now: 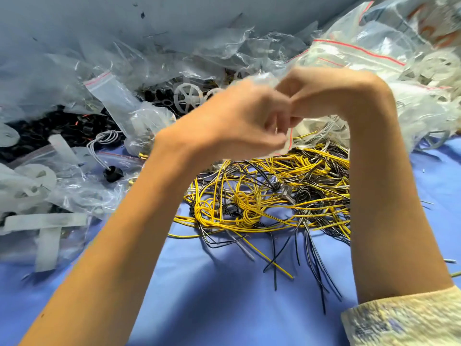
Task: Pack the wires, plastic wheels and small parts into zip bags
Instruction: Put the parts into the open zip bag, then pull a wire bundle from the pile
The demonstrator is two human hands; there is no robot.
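Two hands are up in the middle, knuckles nearly touching. The left hand (232, 121) and right hand (324, 96) both have their fingers curled in, and the fingertips meet on a clear zip bag (290, 139). Its red seal stripe hangs just under them. It's all motion-blurred, so I can't tell what's inside that bag.

Below and behind the forearms there's one big tangle of wires (269, 196) lying on the blue worktop (224, 295). They're mostly yellow, with plenty of black and a few white or grey. They're thin and glossy, some tied into little coiled knots, and there are way too many to count.

Behind the left hand are two white spoked plastic wheels (187, 96), one in full view and the second half hidden by the hand. More wheels show through the heap of filled bags (361, 51) on the right, all clear film with red stripes. One at top right has orange print (436, 28), too blurred to read.

On the left there's a dark pile of small black parts (50, 131). There's also one round part (113, 174), black with a coiled white lead, plus a few flat translucent white strips (45, 221). A cream patterned sleeve (404, 320) covers the right forearm low down.
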